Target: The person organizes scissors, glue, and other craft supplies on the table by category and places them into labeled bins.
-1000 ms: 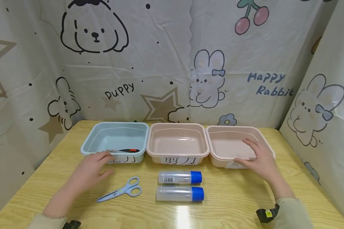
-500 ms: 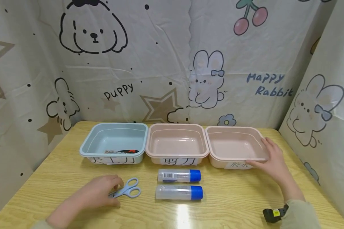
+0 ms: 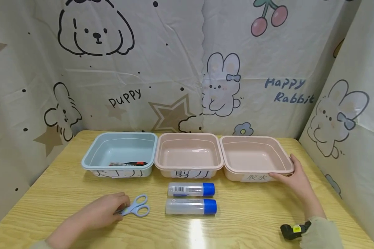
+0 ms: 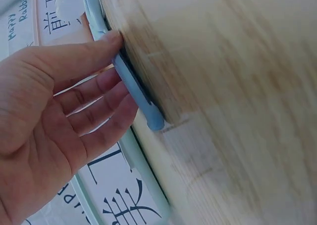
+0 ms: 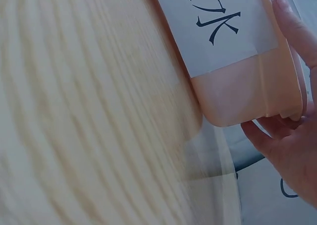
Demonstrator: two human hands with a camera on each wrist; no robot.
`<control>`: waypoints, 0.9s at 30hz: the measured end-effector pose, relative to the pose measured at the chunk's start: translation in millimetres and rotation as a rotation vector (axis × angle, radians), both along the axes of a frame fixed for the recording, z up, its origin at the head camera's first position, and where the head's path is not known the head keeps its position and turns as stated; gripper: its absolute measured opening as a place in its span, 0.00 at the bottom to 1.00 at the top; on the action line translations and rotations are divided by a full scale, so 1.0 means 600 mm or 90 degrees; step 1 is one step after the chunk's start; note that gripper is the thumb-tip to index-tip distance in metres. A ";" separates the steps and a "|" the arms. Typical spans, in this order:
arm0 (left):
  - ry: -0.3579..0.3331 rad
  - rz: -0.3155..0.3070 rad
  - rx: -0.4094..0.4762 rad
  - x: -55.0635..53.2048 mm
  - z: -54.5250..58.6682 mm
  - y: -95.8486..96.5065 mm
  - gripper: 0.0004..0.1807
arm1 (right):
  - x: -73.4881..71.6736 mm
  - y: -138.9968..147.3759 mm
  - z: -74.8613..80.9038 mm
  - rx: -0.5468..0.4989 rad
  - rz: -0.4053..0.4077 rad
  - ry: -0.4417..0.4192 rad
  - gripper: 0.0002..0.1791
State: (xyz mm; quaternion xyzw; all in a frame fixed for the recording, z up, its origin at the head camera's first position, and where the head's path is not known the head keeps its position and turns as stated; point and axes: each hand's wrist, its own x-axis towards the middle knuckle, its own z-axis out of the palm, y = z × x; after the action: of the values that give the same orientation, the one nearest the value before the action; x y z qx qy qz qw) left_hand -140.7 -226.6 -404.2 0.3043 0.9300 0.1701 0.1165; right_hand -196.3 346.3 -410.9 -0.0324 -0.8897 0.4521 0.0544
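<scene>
My left hand point(image 3: 103, 210) pinches light blue scissors point(image 3: 133, 209) by the blade end, thumb on one side and fingers on the other. Their two finger loops point to the right, toward the glue bottles. The left wrist view shows the scissors point(image 4: 132, 84) edge-on, close over the wooden table. At the right end of the row, my right hand point(image 3: 300, 183) grips the near right corner of a pink bin point(image 3: 233, 175). In the right wrist view the thumb lies at the bin's point(image 5: 237, 93) rim, with fingers around its side.
Two clear glue bottles point(image 3: 185, 189) with blue caps lie side by side at mid-table. Behind them stands a middle pink bin point(image 3: 188, 135). The light blue bin point(image 3: 119, 168) on the left holds a red and black utility knife point(image 3: 138, 163). Paper labels mark the bins' fronts.
My left hand has come from the light blue bin's front down to the scissors and pinched them. The right hand has moved right, from over the pink bin to its corner.
</scene>
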 end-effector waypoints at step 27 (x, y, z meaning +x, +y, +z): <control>0.300 -0.009 0.156 -0.083 0.051 0.157 0.14 | -0.002 -0.002 -0.031 -0.082 -0.087 0.048 0.48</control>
State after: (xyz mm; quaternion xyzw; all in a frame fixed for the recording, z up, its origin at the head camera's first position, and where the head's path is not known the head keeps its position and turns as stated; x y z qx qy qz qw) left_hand -190.7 -132.5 -373.6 0.3542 0.9017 0.2046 -0.1400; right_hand -197.5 345.0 -429.7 -0.0793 -0.8516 0.5049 0.1163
